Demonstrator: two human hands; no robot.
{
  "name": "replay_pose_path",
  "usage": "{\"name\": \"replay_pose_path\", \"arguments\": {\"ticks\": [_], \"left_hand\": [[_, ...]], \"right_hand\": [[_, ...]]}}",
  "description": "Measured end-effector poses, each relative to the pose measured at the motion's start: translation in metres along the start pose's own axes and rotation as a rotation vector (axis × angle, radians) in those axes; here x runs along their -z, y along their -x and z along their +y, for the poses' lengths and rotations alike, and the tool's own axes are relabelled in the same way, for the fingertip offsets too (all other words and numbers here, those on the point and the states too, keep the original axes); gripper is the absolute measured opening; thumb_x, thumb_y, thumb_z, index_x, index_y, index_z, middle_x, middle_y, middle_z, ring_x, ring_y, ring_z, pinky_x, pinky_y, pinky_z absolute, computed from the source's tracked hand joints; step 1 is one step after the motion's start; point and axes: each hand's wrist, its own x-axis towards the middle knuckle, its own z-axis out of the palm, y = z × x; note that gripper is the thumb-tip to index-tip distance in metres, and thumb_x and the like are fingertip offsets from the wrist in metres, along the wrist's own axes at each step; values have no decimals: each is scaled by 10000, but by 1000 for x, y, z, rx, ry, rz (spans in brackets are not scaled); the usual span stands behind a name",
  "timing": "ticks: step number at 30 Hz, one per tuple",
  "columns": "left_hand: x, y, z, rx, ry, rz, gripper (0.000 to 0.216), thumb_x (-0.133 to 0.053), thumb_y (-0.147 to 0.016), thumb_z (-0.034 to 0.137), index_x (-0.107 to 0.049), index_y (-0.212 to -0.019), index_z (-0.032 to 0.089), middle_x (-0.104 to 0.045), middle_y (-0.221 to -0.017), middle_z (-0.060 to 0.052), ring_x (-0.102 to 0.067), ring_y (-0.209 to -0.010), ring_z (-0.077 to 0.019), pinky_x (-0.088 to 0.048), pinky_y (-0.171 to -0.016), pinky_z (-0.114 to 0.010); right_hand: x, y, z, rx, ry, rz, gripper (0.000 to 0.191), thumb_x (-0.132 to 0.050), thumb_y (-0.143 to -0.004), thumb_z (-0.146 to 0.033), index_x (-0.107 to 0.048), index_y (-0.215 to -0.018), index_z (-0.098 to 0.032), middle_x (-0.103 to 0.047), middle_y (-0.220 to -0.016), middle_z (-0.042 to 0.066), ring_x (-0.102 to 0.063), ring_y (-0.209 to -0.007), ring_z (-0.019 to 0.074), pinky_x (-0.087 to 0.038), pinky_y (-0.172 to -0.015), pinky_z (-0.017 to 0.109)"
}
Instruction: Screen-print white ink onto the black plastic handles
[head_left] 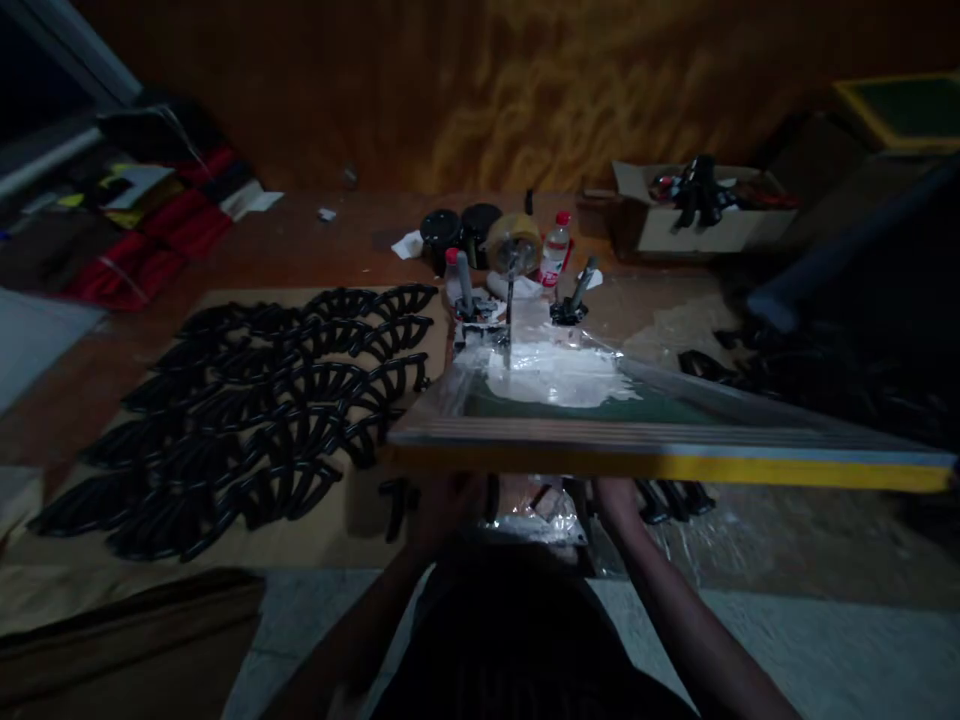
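The screen-printing frame (660,440) is raised at its near edge, hinged up from the clamps at the far side, with white ink (559,375) pooled on the mesh toward the hinge end. Both of your hands are beneath the lifted frame. Your left hand (442,505) and your right hand (616,500) reach in under the near rail toward the printing bed (536,505), where a small pale piece lies between them. The frame's yellow-edged rail hides the fingers, so you cannot tell from this view whether either hand is spread, closed, or pinching that piece.

Judged from this position, the step in hand is loading or unloading the bed between prints. The next move calls for seating or freeing the piece squarely, then clearing both hands from under the rail.

To your left, rows of black curved parts (255,410) lie spread on a cardboard sheet (52,555). More black parts (817,370) sit in a heap to your right. Behind the hinge clamps stand a plastic bottle (555,250), a roll of tape (514,240) and two dark tubs (459,232). A cardboard box (694,228) with tools sits further right on the table (315,240).
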Motion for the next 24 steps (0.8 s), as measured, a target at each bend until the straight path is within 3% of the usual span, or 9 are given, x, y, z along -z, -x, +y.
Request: {"name": "replay_pose_path", "arguments": {"ticks": [4,7,9,12,16,19,24], "left_hand": [[-31,34,19,-21,-420,70,356,-619,-828,484,-662,-998,174,-699,-1039,-129,-658,-975,-277,-485,-799,-349],[-42,38,31,-57,-471,97,382,-505,-913,432,-644,-1168,184,-716,-1053,-146,-682,-957,-284,-506,-783,-357],[-48,39,34,-145,-418,90,433,-503,-921,384,-578,-1314,218,-695,-1183,-143,-686,-986,-275,-528,-790,-357],[-58,39,30,-301,-381,66,457,-530,-907,278,-558,-1363,243,-591,-1390,-110,-622,-1164,-266,-516,-936,-370],[-68,35,21,-347,-441,68,404,-519,-894,176,-624,-1284,159,-605,-1372,-129,-557,-1265,-273,-440,-1081,-416],[-68,32,16,-386,-447,89,429,-525,-889,168,-601,-1312,175,-620,-1354,-113,-554,-1274,-256,-445,-1089,-409],[-67,29,10,-449,-440,85,409,-494,-891,128,-625,-1275,178,-654,-1298,-113,-590,-1231,-237,-467,-1074,-396]], "right_hand": [[-13,-14,-14,156,19,-84,423,-591,-779,-593,-700,-823,-187,-718,-802,55,-640,-836,265,-497,-813,377],[-23,-11,-27,329,88,-182,443,-480,-876,-563,-704,-915,-182,-727,-859,64,-653,-822,247,-498,-797,348],[-29,-8,-32,440,184,-232,414,-438,-924,-500,-714,-970,-195,-734,-903,74,-670,-844,249,-505,-799,344],[-38,-9,-32,653,336,-335,335,-429,-953,-349,-720,-1058,-221,-736,-1057,84,-672,-1005,257,-504,-902,369],[-45,-16,-17,929,493,-613,399,-480,-900,-173,-651,-1261,-186,-614,-1350,100,-545,-1277,266,-405,-1095,407],[-37,-16,-5,997,579,-716,468,-482,-879,-114,-598,-1332,-131,-529,-1436,126,-464,-1355,272,-322,-1166,426],[-24,-8,-3,987,581,-746,548,-485,-845,-40,-597,-1339,-251,-560,-1412,39,-478,-1347,211,-306,-1190,422]]}}
